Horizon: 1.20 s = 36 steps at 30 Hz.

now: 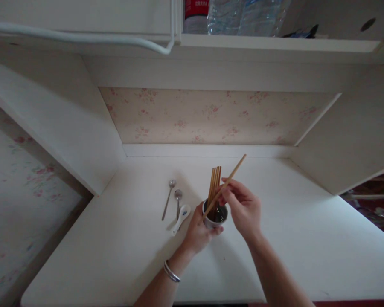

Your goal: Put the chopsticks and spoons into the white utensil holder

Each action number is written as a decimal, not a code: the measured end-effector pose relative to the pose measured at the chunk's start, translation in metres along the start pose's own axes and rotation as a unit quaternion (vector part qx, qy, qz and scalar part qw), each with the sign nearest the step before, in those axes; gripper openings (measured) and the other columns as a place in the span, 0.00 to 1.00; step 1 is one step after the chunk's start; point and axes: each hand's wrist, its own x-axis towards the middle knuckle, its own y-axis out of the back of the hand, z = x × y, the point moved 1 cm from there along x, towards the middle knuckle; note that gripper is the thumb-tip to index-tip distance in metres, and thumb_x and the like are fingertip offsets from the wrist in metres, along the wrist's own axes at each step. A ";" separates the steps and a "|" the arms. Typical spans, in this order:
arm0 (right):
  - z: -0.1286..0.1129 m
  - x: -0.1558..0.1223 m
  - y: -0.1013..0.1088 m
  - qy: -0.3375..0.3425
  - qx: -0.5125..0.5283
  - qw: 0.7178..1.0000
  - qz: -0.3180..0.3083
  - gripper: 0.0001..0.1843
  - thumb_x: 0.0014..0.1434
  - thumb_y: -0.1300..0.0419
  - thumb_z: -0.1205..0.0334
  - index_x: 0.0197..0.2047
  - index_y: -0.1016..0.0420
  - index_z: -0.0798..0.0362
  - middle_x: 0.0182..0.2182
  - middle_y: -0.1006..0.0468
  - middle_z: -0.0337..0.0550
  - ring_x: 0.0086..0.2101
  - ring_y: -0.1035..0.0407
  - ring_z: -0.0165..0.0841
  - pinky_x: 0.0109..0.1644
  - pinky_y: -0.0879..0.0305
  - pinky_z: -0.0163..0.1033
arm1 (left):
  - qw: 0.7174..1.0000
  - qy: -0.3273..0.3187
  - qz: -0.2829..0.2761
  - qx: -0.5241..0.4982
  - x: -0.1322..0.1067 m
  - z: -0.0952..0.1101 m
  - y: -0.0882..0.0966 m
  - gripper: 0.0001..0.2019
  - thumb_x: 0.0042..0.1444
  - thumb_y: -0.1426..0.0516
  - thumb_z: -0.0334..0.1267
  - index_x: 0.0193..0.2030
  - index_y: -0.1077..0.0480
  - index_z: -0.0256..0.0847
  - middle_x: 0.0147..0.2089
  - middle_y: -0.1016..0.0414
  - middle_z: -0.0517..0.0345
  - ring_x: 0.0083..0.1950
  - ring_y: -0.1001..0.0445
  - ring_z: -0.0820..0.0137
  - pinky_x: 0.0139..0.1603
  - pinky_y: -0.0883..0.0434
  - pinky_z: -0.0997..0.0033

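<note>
My left hand (201,232) is wrapped round a light-coloured cup (216,224) with a dark inside, above the white desk. Several wooden chopsticks (213,183) stand in the cup, leaning against its back left side. Between the fingers of my right hand (243,204) is a single chopstick (237,165), tilted, its upper end pointing to the back right and its lower end at the cup's left rim. Whether that end is inside the cup or in front of it I cannot tell. Left of the cup lie two metal spoons (168,200) (178,195) and a white soup spoon (181,218).
The white desktop (291,238) stretches to both sides, between side panels (64,111). Overhead is a shelf (275,43) with clear plastic bottles (243,17) and a red-labelled bottle (196,9). A white cable (83,37) hangs along the cabinet at upper left.
</note>
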 end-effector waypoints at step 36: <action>0.063 -0.004 0.034 0.003 -0.194 0.981 -0.026 0.14 0.63 0.43 0.53 0.39 0.20 0.53 0.36 0.20 0.45 0.35 0.26 0.33 0.38 0.28 0.37 | 0.999 -0.014 -0.019 -0.028 0.003 -0.014 -0.004 0.38 0.40 0.31 0.30 0.60 0.38 0.42 0.57 0.28 0.49 0.58 0.30 0.57 0.62 0.36 0.55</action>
